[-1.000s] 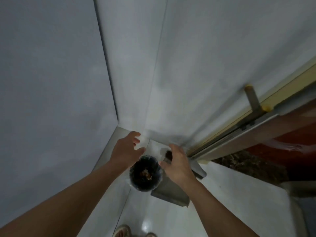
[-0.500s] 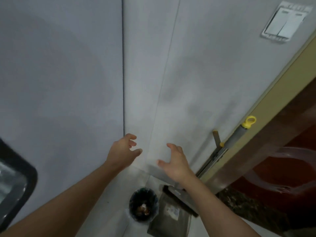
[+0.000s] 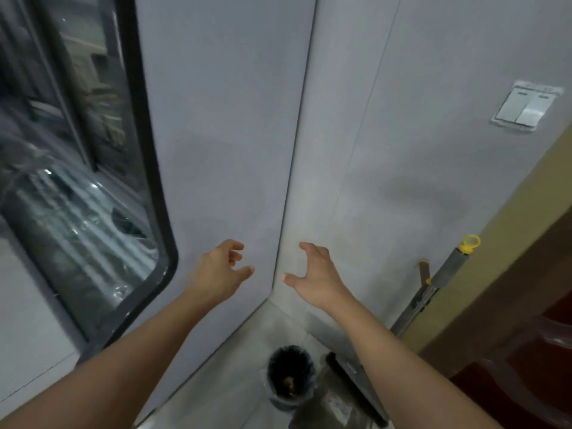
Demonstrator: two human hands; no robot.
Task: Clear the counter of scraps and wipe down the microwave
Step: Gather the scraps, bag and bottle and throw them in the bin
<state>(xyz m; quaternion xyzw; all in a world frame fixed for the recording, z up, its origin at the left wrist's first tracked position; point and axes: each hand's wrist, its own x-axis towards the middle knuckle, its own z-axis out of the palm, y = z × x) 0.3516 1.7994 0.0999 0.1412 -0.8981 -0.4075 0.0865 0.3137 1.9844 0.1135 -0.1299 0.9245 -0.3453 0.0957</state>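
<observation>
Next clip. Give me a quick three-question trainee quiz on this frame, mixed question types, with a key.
1. True or false: the left hand holds a cloth.
2. Where does the bin stand? A) on a counter B) on the floor in the wall corner C) in the doorway
3. Fill in: the handle leaning on the wall has a ____ loop on top.

Key
1. False; both it and the right hand are empty, fingers loosely curled.
2. B
3. yellow

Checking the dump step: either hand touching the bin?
Apart. In the head view the left hand and right hand are raised against the wall corner, with floor showing between them and the bin.
</observation>
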